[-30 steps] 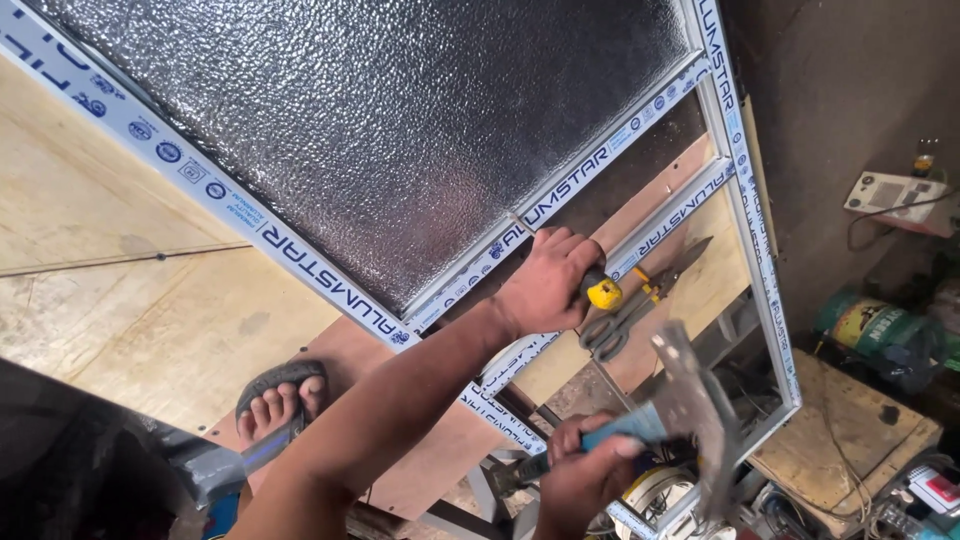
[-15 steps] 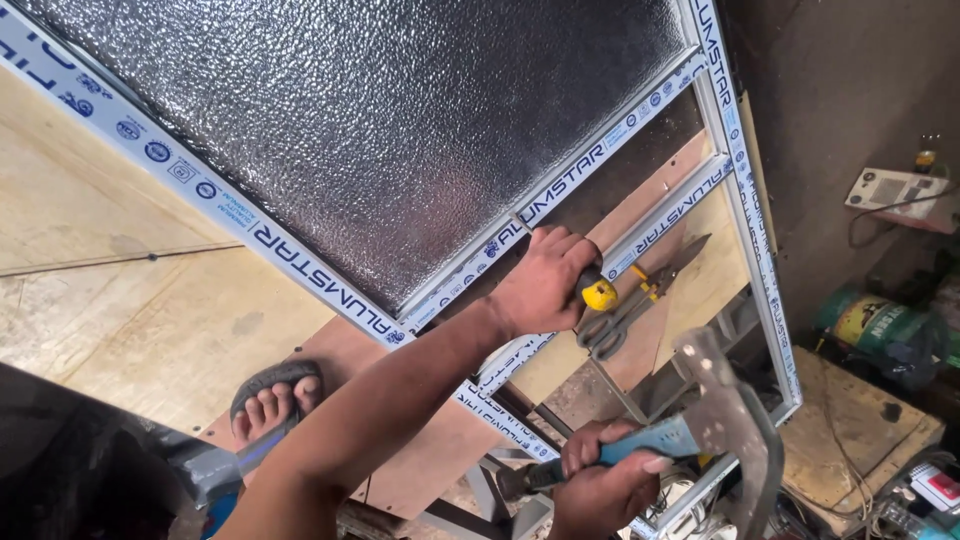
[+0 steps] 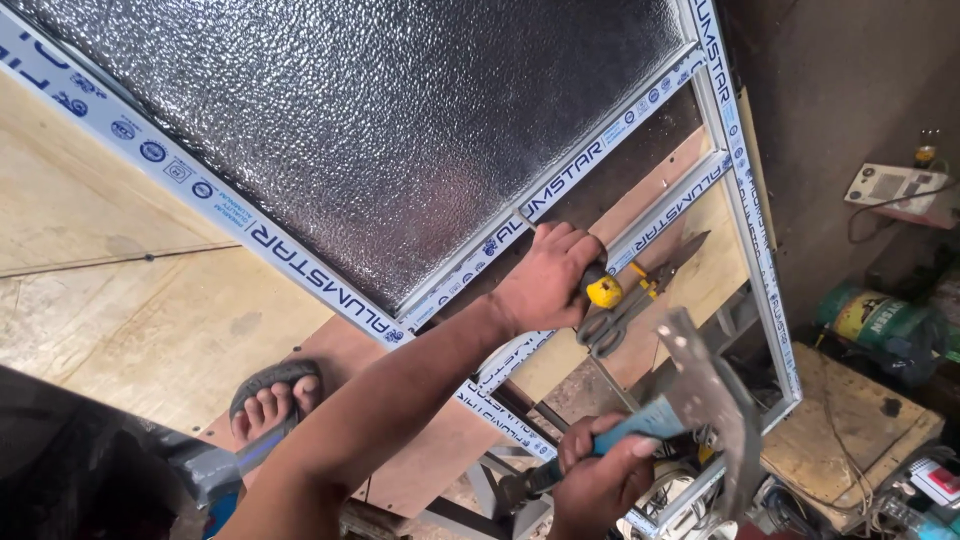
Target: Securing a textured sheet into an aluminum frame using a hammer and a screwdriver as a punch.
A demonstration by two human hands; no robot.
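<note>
Left hand point(image 3: 548, 278) clamps a yellow-handled chisel point(image 3: 603, 291) against the silver aluminium frame bar point(image 3: 470, 262). Right hand point(image 3: 600, 485) grips a blue-handled steel hammer point(image 3: 705, 400), raised; next, seemingly, a square strike on the yellow butt.

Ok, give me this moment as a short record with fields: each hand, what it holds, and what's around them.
left hand: grips a yellow-handled tool, pressed against the aluminium frame
right hand: holds a hammer by its blue handle, head raised
panel: textured glass pane set in the frame
nearby: metal snips on the wooden board beside the left hand
below: a foot in a sandal
</note>
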